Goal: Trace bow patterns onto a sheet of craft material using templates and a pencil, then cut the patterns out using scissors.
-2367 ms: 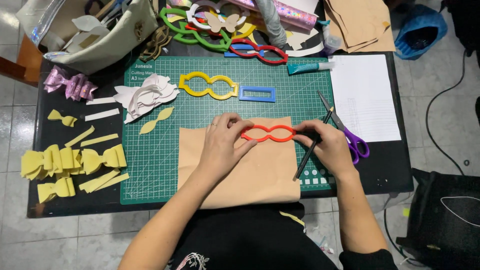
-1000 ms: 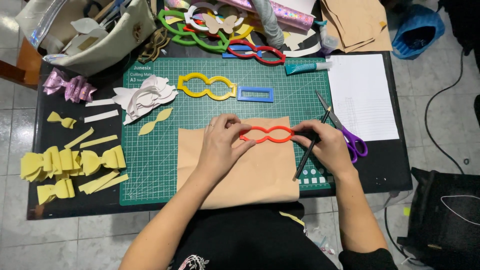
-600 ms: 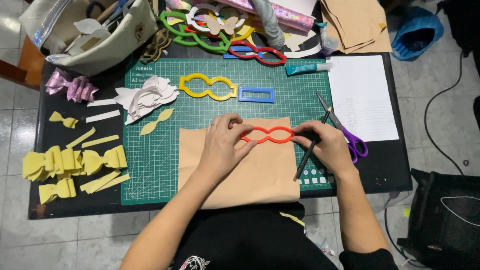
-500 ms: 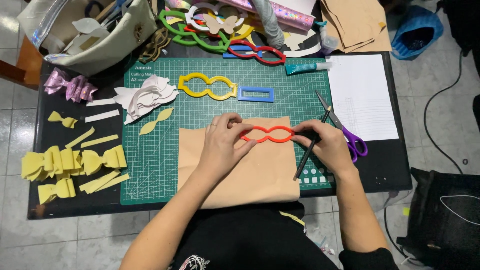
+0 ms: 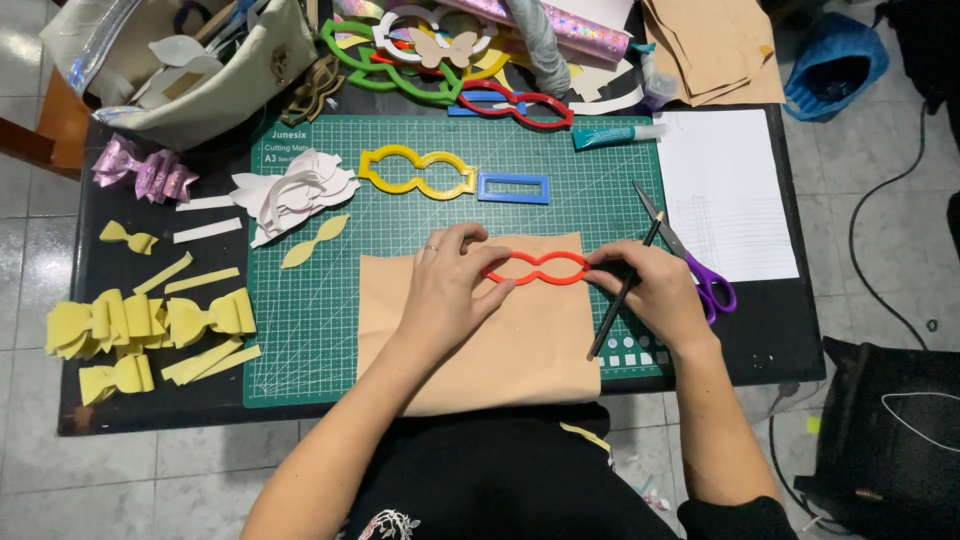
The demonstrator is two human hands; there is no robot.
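Tan faux-leather sheet, a soft rectangle, lies flat on the big green cutting mat and hangs a little over the near table edge, under both hands. I think it is spread smooth like this so a shape can be marked on it.

On the sheet, just below its far edge, rests the red bow-shaped plastic template, an open outline with two lobes. The left hand presses on its left lobe with the fingers spread and curved down; they grip nothing, they only pin the template so it does not slide. The right hand meets the right tip of the template, and its fingers are closed around a thin black pen. The pen slants from beyond the knuckles back toward the wrist, and I cannot tell if its point touches the sheet.

Just right of the right hand lie purple-handled scissors, blades away from the person, near for easy reach. Beyond the fingertips of both hands are a yellow bow-shaped template and a small blue rectangular frame. Far to the left of the left hand, off the mat, sit yellow cut bow pieces.
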